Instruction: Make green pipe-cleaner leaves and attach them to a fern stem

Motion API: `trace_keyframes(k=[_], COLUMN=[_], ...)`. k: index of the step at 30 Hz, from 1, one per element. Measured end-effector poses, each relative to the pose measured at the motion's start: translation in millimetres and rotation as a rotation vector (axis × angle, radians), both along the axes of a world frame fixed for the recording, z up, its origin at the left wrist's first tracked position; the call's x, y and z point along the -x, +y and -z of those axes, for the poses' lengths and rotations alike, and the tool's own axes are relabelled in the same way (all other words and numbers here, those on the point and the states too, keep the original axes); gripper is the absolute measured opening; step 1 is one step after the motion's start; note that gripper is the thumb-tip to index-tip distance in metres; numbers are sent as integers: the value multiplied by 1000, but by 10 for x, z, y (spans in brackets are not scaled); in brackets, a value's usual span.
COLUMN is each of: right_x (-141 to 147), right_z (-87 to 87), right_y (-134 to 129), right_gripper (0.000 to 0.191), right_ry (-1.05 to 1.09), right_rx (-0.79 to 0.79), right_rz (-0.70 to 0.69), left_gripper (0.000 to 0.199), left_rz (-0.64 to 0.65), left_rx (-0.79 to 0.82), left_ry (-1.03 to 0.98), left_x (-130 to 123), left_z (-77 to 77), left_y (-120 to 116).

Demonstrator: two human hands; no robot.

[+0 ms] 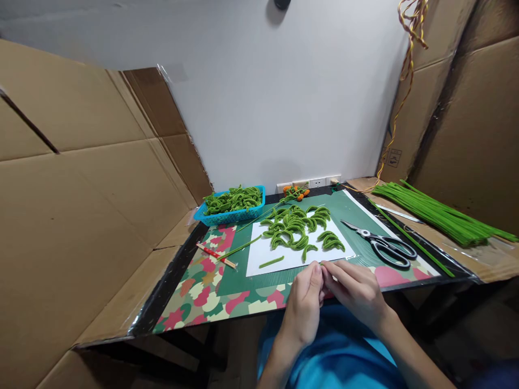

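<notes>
My left hand [305, 298] and my right hand [357, 289] meet at the table's front edge, fingers closed in a pinch. A tiny bit of green shows between their fingertips; the rest of it is hidden. Just beyond them lies a white sheet [256, 258] with many curved green fuzzy pieces [292, 224] on it. One short straight green piece [271, 262] rests near the sheet's front left. Black-handled scissors [389, 248] lie to the right of the sheet, blades pointing back left.
A blue basket [231, 217] heaped with green pieces stands back left. Orange flowers [298, 192] lie at the back. A red-and-cream stick [217, 255] is at left, a bundle of long green stems [441, 213] at right. Cardboard walls [101, 178] flank the table.
</notes>
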State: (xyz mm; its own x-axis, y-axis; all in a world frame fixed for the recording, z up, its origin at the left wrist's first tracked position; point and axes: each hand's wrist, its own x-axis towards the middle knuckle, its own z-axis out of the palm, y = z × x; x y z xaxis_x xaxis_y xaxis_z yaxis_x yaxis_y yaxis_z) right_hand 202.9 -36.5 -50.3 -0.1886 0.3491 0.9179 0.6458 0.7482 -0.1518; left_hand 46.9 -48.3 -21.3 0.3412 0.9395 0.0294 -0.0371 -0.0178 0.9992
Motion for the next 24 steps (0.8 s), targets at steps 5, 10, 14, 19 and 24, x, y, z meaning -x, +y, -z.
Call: trace_keyframes(k=[5, 10, 14, 19, 24], right_x=[6, 18, 15, 18, 32], right_z=[-65, -60, -33, -33, -43], right_y=[2, 5, 8, 15, 2], right_gripper=[15, 18, 20, 21, 22], right_ry=[19, 27, 19, 18, 25], right_rx=[47, 96, 130, 115, 96], right_rz=[18, 12, 8, 16, 26], left_gripper=[48, 47, 47, 47, 48], left_rz=[18, 18, 16, 20, 17], left_rx=[-3, -42, -59, -88, -103], left_ry=[31, 69, 79, 102, 121], left_x=[7, 16, 21, 25, 24], left_z=[-55, -78, -79, -75, -87], left_y=[-30, -37, -32, -20, -25])
